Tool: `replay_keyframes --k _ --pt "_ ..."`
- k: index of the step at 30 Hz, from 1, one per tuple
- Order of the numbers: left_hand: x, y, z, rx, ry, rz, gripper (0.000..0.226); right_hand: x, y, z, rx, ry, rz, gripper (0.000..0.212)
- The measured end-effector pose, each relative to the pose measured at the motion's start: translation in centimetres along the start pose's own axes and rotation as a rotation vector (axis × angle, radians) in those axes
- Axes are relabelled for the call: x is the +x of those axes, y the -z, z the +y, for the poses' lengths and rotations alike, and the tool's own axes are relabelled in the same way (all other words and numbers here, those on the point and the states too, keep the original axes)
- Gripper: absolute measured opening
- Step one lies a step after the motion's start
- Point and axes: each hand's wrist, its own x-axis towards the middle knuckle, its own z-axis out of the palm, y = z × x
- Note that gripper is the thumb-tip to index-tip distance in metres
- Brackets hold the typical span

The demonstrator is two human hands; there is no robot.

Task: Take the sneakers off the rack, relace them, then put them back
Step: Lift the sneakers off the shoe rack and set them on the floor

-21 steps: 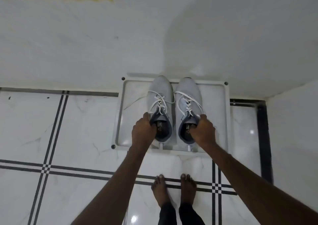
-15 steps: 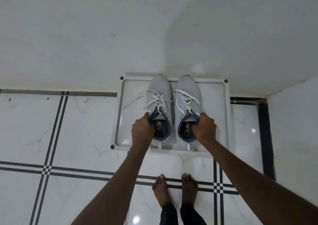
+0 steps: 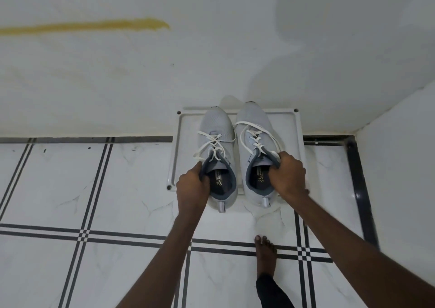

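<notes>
Two light grey sneakers with white laces and dark blue linings hang over the white rack shelf (image 3: 175, 157). My left hand (image 3: 191, 185) grips the collar of the left sneaker (image 3: 215, 128), fingers inside the opening. My right hand (image 3: 288, 175) grips the collar of the right sneaker (image 3: 253, 121) the same way. Both shoes point toes toward the wall and their heels reach past the shelf's near edge. The laces are loosely crossed, with loose ends trailing.
The white wall (image 3: 211, 60) with a yellow streak stands just behind the rack. A second wall (image 3: 400, 154) closes the corner on the right. White marble floor tiles (image 3: 117, 190) with black lines spread to the left. One bare foot (image 3: 266, 258) stands below the shoes.
Both sneakers have come up and toward me from the shelf, heels now past its near edge. The view has tilted up and shifted. Only one foot now shows.
</notes>
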Motion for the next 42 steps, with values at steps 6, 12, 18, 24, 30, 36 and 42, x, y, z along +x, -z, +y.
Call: replay_keyframes --k 6,12,18,24,30,36,42 --pt "-8.7 3.4 -2.5 -0.020 -0.062 0.031 0.043 -9.4 2.3 1.6 0.034 0.038 0.068 0.012" --pt "-18.4 2.6 -7.5 -0.044 -0.058 0.004 0.039 -20.1 1.0 5.7 0.019 -0.016 0.063 0.014" --pt "-25.2 -3.5 -13.8 -0.029 0.009 -0.104 0.040 -26.9 -6.4 11.9 0.002 -0.100 -0.008 0.010" --pt "-27.1 -14.5 -21.3 -0.012 0.051 -0.170 0.041 -28.1 -17.7 19.7 -0.032 -0.142 -0.064 0.015" --pt "-26.0 -28.3 -29.6 0.029 0.109 -0.183 0.034 -25.8 -31.1 27.7 -0.068 -0.208 -0.132 0.012" --pt "-24.1 -37.5 -34.9 0.079 0.140 -0.186 0.032 -22.6 -39.6 33.3 -0.097 -0.213 -0.151 0.018" --pt "-23.2 -40.5 -37.3 0.078 0.102 -0.169 0.038 -21.4 -41.4 34.6 -0.129 -0.210 -0.225 0.035"
